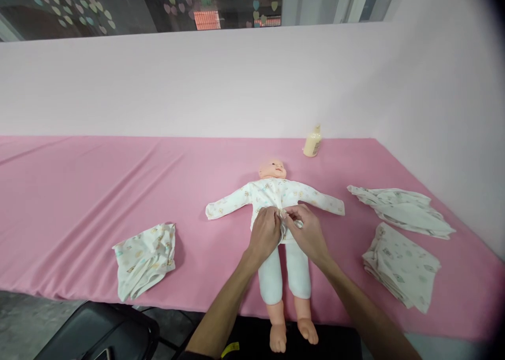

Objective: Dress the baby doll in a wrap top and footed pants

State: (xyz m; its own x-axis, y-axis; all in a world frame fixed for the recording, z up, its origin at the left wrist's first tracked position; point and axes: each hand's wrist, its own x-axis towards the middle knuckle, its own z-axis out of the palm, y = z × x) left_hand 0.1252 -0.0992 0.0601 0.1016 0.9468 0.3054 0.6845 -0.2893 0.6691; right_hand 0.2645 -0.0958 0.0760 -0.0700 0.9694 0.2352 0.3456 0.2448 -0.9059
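A baby doll (273,170) lies on its back on the pink-covered table, its bare feet reaching past the front edge. It wears a white long-sleeved baby shirt (265,192) with a small print, arms spread wide, and white pants (270,278). At the shirt's middle front, my left hand (267,229) is closed in a pinch on a thin white tie string (282,233). Close beside it, my right hand (305,229) pinches the tie strings too, fingertips nearly touching the left ones. The fingers partly hide the strings, so I cannot tell whether they are knotted.
Left of the doll lies a folded printed cloth (145,260). Two more white garments, one loosely crumpled (404,210) and one folded (402,265), lie at the right. A pump bottle (312,142) stands near the wall. A black chair (98,331) is at the lower left.
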